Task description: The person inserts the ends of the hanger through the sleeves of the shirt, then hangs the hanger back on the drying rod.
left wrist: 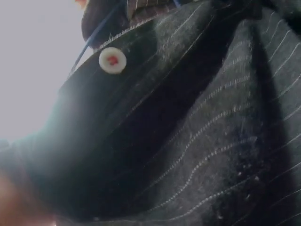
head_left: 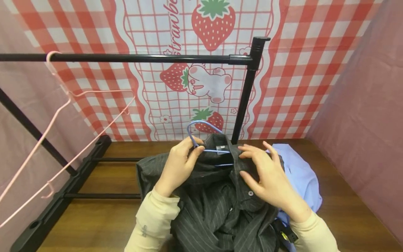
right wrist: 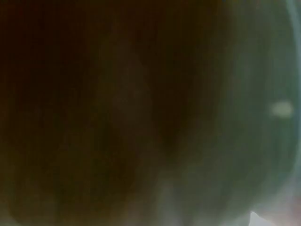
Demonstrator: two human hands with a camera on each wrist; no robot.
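Note:
A dark grey pinstriped shirt [head_left: 207,213] lies bunched on the table, with a blue hanger [head_left: 201,122] partly inside its neck. My left hand [head_left: 177,165] pinches the hanger at the base of its hook, the hook standing above the collar. Fingers spread, my right hand [head_left: 271,176] rests against the shirt front beside the collar opening. Below that hand's thumb is a pale button [head_left: 251,193]. In the left wrist view, striped cloth [left wrist: 202,155] and a white button [left wrist: 112,60] fill much of the picture. The right wrist view is dark and blurred.
A black rack's top bar [head_left: 151,58] crosses behind, its post [head_left: 244,101] rising at centre right. From the bar hangs a pink hanger [head_left: 102,131] at left. Light blue cloth [head_left: 299,175] lies right of the shirt, on the brown wooden table [head_left: 343,213].

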